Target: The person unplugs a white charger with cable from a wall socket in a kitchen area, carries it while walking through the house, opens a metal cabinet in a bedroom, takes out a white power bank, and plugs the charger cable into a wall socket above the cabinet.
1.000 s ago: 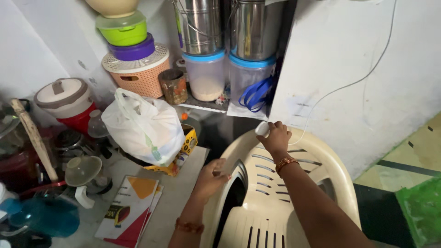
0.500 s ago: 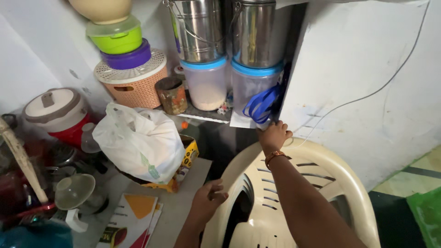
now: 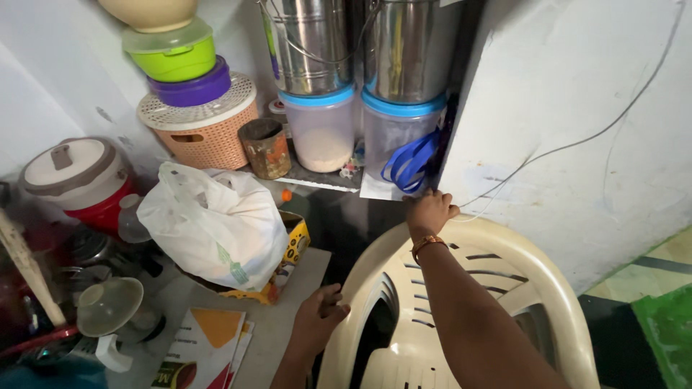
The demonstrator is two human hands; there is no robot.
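Note:
A cream plastic chair [image 3: 504,288] stands in front of me with its back towards a shelf. My left hand [image 3: 317,324] grips the left edge of the chair's back. My right hand [image 3: 430,211] reaches over the chair's top rim to the front edge of the shelf [image 3: 317,179]. Its fingers are curled, right beside the white sheet [image 3: 375,191] under a clear container with a blue lid [image 3: 393,137] and a blue strap [image 3: 407,162]. Whether the curled fingers hold anything is hidden.
The shelf carries steel canisters [image 3: 310,43], a second clear container [image 3: 321,130], a rusty tin [image 3: 265,148] and a stack of baskets and bowls [image 3: 198,119]. A white plastic bag [image 3: 216,223], a red-and-white cooker [image 3: 76,176] and booklets [image 3: 205,346] lie on the left. The white wall [image 3: 569,122] is on the right.
My right hand moved up from the chair's top rim to the shelf edge. My left hand slid down along the chair's left edge. The view closed in on the shelf.

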